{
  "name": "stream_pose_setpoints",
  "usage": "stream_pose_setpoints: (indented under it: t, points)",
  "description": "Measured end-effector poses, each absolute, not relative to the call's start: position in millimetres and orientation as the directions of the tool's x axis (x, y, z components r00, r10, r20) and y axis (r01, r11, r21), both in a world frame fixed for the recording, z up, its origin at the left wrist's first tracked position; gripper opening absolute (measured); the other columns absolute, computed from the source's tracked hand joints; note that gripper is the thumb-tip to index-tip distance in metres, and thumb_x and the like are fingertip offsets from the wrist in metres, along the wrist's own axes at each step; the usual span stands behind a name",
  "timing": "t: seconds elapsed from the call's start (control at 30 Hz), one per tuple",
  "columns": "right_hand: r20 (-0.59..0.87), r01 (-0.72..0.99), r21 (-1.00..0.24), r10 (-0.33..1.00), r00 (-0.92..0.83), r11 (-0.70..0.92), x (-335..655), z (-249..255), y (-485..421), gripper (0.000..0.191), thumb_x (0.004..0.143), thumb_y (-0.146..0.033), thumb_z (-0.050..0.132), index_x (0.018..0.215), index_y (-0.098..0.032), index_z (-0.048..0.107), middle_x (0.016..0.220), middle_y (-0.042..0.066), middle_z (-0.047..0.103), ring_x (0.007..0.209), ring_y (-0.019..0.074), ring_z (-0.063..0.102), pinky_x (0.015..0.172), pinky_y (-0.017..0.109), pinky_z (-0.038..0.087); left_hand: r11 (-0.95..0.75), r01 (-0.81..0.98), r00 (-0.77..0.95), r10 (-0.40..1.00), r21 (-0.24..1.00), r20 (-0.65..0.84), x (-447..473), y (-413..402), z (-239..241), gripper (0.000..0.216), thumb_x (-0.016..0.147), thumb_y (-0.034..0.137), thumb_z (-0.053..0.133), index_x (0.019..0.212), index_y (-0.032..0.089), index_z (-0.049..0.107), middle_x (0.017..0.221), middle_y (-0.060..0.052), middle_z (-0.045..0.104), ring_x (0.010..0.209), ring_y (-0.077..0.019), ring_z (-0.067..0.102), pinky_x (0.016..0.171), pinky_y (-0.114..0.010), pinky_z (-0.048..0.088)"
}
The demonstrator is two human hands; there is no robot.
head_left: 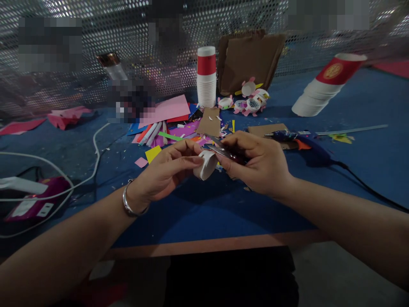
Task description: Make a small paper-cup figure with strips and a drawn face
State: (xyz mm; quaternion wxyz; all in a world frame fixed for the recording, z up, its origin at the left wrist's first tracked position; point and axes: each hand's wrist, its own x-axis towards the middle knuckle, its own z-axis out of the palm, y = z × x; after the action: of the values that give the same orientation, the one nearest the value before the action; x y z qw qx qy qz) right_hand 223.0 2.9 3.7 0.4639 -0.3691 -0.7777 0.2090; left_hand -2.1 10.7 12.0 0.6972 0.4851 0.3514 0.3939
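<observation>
While a white cup piece [207,167] is pinched above the table [223,221] by the left hand [171,168], apparently for steadiness, scissors [224,152] are gripped in the right hand [263,164], blades at its edge. Beyond, a glue gun [313,148] is laid, nozzle over cardboard [260,128] (presumably as shielding).

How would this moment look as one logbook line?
left hand: holds curved white piece | right hand: holds scissors close by | nearby: yellow paper, glue gun
</observation>
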Motion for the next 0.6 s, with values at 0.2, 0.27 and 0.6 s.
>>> stream_pose_setpoints:
  t: [0.2,0.27,0.6]
  points:
    - [0.58,0.383,-0.639,0.745,-0.33,0.667,223.6,3.3,2.6,0.003,0.09,-0.024,0.071,0.09,-0.021,0.071,0.078,0.002,0.071,0.068,0.0158,0.06,0.064,0.031,0.045,0.188,-0.207,0.421,0.903,0.96,-0.086,-4.6,12.2,10.6,0.028,0.073,0.019,0.092,0.092,0.021,0.073,0.095,-0.001,0.073,0.077,-0.0134,0.067,0.07,-0.026,0.057]
    - [0.582,0.386,-0.635,0.743,-0.331,0.669,223.6,3.2,2.6,0.004,0.09,-0.025,0.071,0.089,-0.021,0.07,0.077,0.001,0.07,0.068,0.0154,0.059,0.064,0.03,0.044,0.188,-0.217,0.403,0.911,0.958,-0.088,-4.7,12.1,10.0,0.029,0.071,0.019,0.093,0.093,0.022,0.073,0.097,-0.001,0.073,0.079,-0.013,0.067,0.071,-0.025,0.057]
    - [0.627,0.371,-0.555,0.667,-0.402,0.745,219.8,-3.7,2.8,0.006,0.086,-0.02,0.069,0.092,-0.021,0.071,0.079,-0.001,0.072,0.061,0.0114,0.055,0.059,0.027,0.039,0.12,-0.234,0.434,0.901,0.965,-0.007,-0.7,5.1,13.5,0.03,0.079,0.031,0.097,0.099,0.021,0.077,0.096,-0.002,0.075,0.083,-0.0141,0.07,0.075,-0.025,0.058]
